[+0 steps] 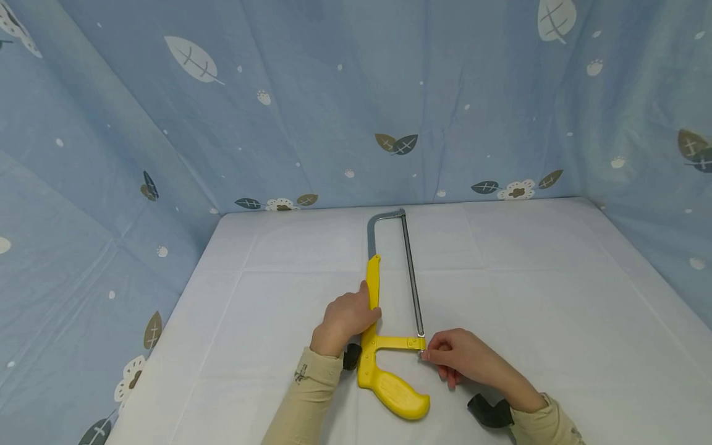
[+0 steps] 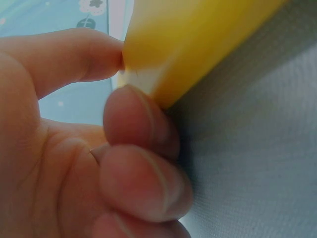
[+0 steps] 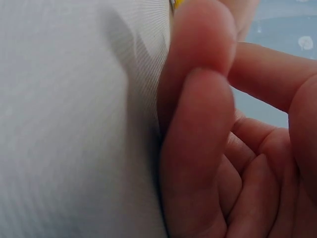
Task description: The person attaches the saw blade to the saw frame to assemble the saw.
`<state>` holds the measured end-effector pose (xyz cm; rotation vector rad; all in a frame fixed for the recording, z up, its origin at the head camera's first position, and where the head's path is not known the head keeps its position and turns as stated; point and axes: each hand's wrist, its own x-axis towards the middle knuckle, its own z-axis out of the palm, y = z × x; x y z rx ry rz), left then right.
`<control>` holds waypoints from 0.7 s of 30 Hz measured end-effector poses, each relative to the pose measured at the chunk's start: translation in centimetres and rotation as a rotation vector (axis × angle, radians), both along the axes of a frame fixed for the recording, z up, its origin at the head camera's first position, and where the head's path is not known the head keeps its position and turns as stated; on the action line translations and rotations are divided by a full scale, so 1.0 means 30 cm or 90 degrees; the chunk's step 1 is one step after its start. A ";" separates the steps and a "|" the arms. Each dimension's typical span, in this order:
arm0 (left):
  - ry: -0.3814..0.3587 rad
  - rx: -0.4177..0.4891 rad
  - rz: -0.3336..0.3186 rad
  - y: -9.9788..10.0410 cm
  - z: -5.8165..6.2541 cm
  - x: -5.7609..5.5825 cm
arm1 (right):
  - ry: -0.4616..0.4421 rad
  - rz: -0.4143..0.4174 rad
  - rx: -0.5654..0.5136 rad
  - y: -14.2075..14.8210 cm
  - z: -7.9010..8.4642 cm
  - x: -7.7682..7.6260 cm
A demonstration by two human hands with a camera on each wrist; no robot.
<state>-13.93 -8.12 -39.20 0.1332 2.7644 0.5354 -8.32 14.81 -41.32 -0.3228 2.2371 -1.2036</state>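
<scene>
On the table (image 1: 250,296), the hacksaw (image 1: 395,342) is resting handle-end near; my left hand (image 1: 346,318) is pinching its frame (image 1: 373,281), my right hand (image 1: 464,355) its nut (image 1: 421,356); I'm judging it stiff, light, best gripped by the handle (image 1: 400,395).

The head view looks forward and down across the surface (image 1: 267,278); wrist views face the hands (image 1: 346,316) (image 1: 464,355) close up; head and left wrist share the yellow saw (image 1: 395,342).
</scene>
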 end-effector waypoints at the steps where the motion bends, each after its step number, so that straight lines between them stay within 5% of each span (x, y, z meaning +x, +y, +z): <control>1: 0.000 0.001 0.000 0.000 0.000 0.000 | 0.001 0.003 -0.001 0.001 0.000 0.000; 21: -0.003 0.001 0.000 0.001 0.006 0.001 | 0.012 0.017 0.006 -0.007 0.015 0.004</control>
